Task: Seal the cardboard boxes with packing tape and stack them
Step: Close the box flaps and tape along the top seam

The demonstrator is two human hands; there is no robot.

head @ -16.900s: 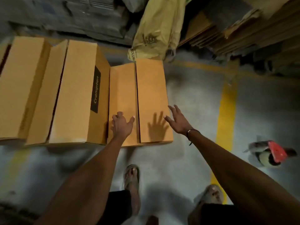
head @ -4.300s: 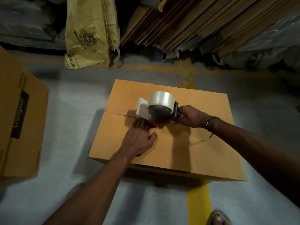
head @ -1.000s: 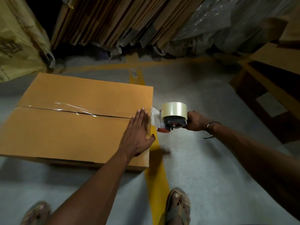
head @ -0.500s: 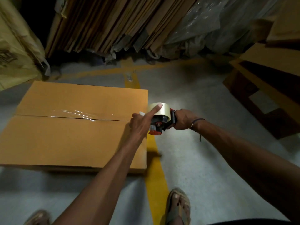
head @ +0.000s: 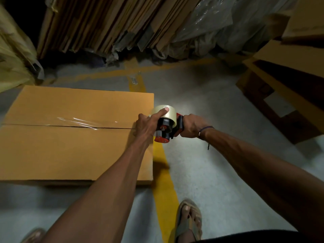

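A closed cardboard box lies on the floor at the left, with clear tape along its centre seam. Just past the box's right edge is a red and black tape dispenser carrying a roll of clear tape. My right hand grips the dispenser's handle. At the right end of the seam my left hand has its index finger stretched out onto the top of the tape roll and its other fingers curled. The tape's cut end is hidden behind my left hand.
Flattened cardboard sheets and plastic wrap lean along the back. A yellow sack stands at the far left. Open cartons and a dark pallet-like frame fill the right. A yellow floor line runs beside the box.
My left hand lifted off the box top and its index finger went onto the tape roll. The dispenser moved closer to the box's right edge and tipped downward.
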